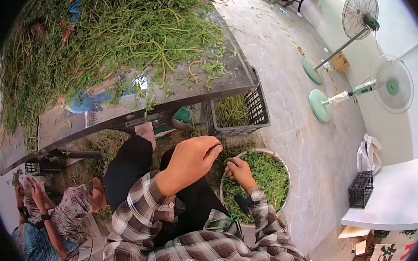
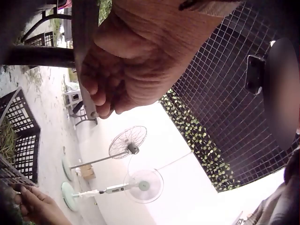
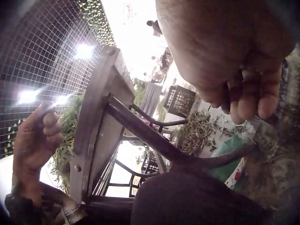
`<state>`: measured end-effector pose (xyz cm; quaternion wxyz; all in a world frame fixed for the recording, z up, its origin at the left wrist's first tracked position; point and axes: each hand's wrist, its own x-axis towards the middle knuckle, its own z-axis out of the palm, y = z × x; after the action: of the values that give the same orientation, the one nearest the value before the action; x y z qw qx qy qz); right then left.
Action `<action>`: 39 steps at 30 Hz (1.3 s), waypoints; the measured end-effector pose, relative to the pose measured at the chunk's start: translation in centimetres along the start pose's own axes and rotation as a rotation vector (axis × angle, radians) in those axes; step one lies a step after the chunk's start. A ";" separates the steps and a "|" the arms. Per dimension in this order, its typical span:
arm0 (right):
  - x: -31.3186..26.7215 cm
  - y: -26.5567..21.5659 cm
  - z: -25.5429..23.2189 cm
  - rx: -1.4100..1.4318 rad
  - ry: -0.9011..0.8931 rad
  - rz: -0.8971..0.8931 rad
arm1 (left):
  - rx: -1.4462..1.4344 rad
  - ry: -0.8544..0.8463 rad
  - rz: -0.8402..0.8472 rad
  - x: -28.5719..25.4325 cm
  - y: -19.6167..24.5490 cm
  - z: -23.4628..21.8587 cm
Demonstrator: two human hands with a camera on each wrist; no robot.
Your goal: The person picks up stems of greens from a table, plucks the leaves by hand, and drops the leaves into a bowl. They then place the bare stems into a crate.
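My left hand (image 1: 186, 165) is raised over my lap below the table edge, fingers curled in and thumb near the forefinger. In the left wrist view, nothing shows in its curled fingers (image 2: 104, 89). Just to the right and lower, my right hand (image 1: 241, 174) hovers over the near side of a round tub (image 1: 288, 186), its fingers bent toward the thumb. No held thing shows in its fingers (image 3: 248, 101) in the right wrist view. Leafy green sprigs (image 1: 267, 174) fill the tub. A large heap of long-stemmed greens (image 1: 118, 30) covers the table (image 1: 232, 83).
A black crate (image 1: 259, 107) with stems stands beside the table, close to the tub. Another person (image 1: 52, 216) sits at the lower left. Two standing fans (image 1: 369, 23) are by the wall. At right, a white counter (image 1: 395, 196) holds a black basket (image 1: 360, 190).
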<state>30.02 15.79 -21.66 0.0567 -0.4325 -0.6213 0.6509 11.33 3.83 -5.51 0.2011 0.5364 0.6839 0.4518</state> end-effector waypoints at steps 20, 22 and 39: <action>0.6 1.2 0.5 -0.035 -0.042 0.023 | 0.036 0.004 0.004 0.0 0.1 -0.2; 0.6 1.3 0.5 -0.040 -0.047 0.024 | 0.037 0.010 0.007 -0.1 0.0 -0.1; 0.4 1.4 1.5 -0.025 -0.066 0.053 | 0.023 -0.023 0.003 -0.3 -0.1 -0.2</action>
<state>29.49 14.60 -23.26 0.0134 -0.4276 -0.6192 0.6584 11.23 3.51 -5.51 0.2021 0.5448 0.6860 0.4378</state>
